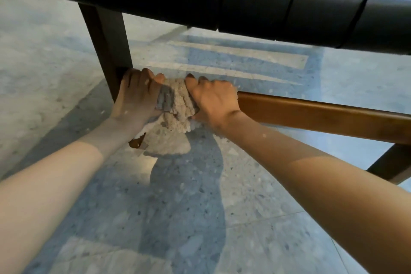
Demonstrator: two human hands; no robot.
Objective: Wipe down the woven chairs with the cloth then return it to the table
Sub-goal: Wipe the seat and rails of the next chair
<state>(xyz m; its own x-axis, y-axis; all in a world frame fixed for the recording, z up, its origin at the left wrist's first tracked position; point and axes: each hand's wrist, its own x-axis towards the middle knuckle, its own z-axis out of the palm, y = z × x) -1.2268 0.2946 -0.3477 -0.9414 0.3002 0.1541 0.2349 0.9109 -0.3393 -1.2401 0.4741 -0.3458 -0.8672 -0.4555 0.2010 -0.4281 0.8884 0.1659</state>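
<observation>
Down low now, left hand and right hand both curled tight on the cloth bunched over the chair's lower rail beside the leg, and that dangling tail could sweep the floor, picking up grit, if it sags.

The woven chair spans the top of the frame in wide black straps, above a dark leg and a brown lower crossbar. The beige, nubby cloth is bunched round that crossbar at mid-frame, its loose end hanging below.
</observation>
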